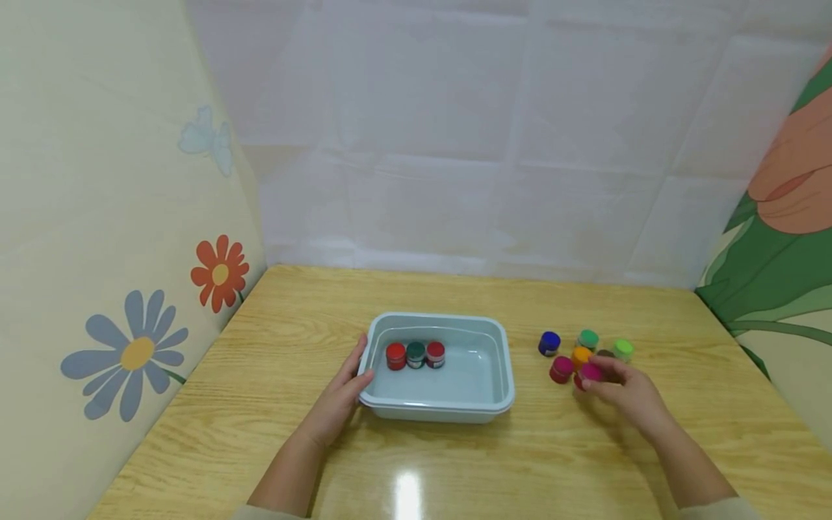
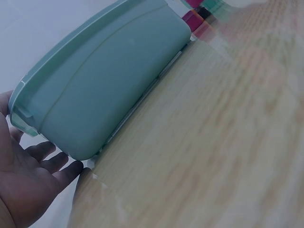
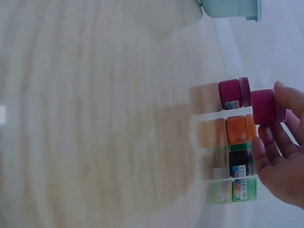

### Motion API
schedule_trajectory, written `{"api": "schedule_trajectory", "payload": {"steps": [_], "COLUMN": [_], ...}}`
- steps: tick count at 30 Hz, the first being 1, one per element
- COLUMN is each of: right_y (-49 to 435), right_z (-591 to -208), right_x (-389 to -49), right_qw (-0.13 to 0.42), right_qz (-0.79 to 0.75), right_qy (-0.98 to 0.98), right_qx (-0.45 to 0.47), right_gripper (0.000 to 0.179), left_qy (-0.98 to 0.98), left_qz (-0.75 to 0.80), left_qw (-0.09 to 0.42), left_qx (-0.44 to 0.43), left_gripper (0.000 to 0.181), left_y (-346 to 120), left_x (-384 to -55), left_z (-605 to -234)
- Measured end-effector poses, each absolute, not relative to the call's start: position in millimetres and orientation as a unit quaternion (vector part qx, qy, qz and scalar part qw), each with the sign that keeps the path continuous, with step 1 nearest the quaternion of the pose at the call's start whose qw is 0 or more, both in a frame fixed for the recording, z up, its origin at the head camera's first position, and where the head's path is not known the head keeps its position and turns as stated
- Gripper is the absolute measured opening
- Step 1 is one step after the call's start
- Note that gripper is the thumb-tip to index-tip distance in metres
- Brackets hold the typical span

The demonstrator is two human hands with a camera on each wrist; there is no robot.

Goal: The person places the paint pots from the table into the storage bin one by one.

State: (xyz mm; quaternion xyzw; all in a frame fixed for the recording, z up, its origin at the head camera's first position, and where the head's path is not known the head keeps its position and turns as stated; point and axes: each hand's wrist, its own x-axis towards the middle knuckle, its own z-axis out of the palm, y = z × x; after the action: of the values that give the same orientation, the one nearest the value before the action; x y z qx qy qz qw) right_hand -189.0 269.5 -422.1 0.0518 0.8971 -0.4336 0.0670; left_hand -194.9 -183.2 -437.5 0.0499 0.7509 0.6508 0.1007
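Note:
A pale blue plastic basin stands on the table. Its rim is gripped at the left end by my left hand, thumb over the edge and fingers along the outside, as the left wrist view also shows at the basin's wall. Inside lie a red paint jar, a dark green jar and a crimson jar in a row. To the right, my right hand pinches a magenta paint jar between thumb and fingers, raised off the table.
Around the right hand stand another magenta jar, an orange jar, a dark blue jar, a green jar, a light green jar and a black-brown jar. A white cloth hangs behind the wooden table.

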Motion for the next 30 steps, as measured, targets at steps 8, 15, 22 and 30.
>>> {"api": "schedule_trajectory", "payload": {"steps": [8, 15, 22, 30], "right_y": [257.3, 245.8, 232.5, 213.6], "right_z": [-408.4, -397.1, -387.9, -378.5], "right_x": [-193.2, -199.0, -204.2, -211.3], "right_qw": [0.048, 0.044, 0.049, 0.048], "right_qz": [-0.433, -0.447, -0.466, -0.487], "right_qy": [0.9, 0.893, 0.883, 0.872], "right_qx": [0.024, 0.007, -0.002, -0.021], "right_gripper": [0.071, 0.069, 0.069, 0.065], "left_qy": [0.75, 0.752, 0.753, 0.752], "left_qz": [0.652, 0.65, 0.648, 0.65], "left_qw": [0.102, 0.104, 0.105, 0.103], "left_qx": [0.049, 0.042, 0.043, 0.045], "left_gripper": [0.065, 0.065, 0.065, 0.065], "left_y": [-183.3, -182.8, -183.4, -183.3], "left_x": [-195.7, -196.1, -195.7, -195.8], "left_z": [-438.1, -437.7, -438.2, -439.2]}}
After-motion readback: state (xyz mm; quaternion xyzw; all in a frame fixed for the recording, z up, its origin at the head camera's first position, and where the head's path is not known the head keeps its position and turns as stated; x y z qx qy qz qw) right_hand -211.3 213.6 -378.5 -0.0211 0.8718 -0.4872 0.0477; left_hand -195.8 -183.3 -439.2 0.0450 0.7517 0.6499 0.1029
